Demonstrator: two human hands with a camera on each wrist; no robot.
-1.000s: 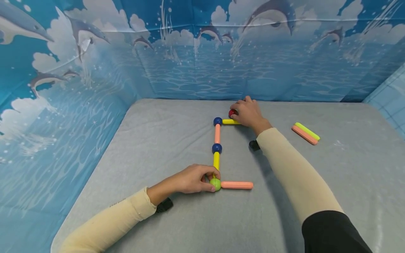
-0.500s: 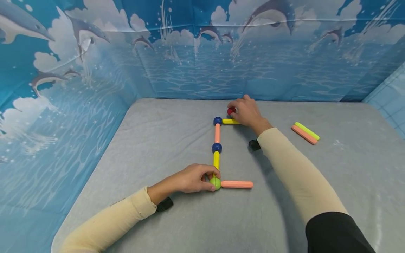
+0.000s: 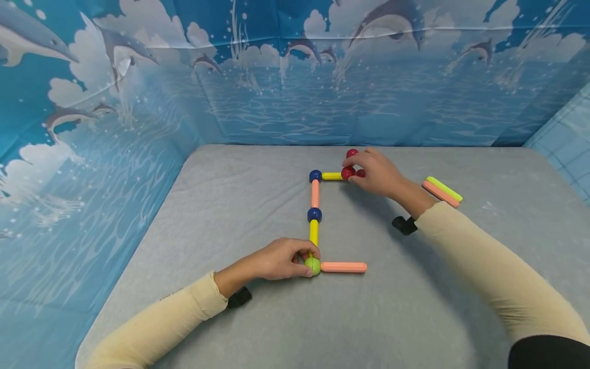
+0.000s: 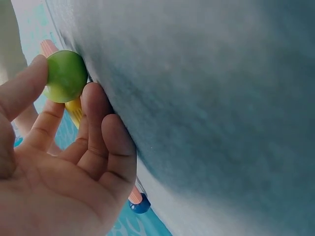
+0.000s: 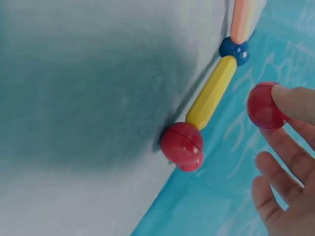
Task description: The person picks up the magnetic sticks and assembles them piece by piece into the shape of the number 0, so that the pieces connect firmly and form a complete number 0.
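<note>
Thumb and fingers of my left hand (image 3: 283, 260) pinch a green ball (image 3: 313, 266) at the near corner of a magnetic rod-and-ball figure. A yellow rod (image 3: 314, 231) leads away from that ball, and an orange rod (image 3: 343, 267) points right. My right hand (image 3: 379, 173) pinches a red ball (image 5: 263, 104), raised above the far yellow rod (image 5: 211, 93) in the right wrist view. At that rod's end sits another red ball (image 5: 181, 141), with a third red ball (image 5: 191, 163) against it. In the head view the right fingers partly cover the red balls.
Two blue balls, one in the middle (image 3: 314, 214) and one at the far corner (image 3: 315, 176), join the rods. A loose yellow-green rod (image 3: 444, 188) and orange rod (image 3: 440, 194) lie side by side at right. A dolphin-print curtain (image 3: 276, 102) borders the grey table (image 3: 221, 205).
The right hand has drawn back to the right and now holds a red ball near the far yellow rod's end; more red balls have come into view. The left hand keeps its place.
</note>
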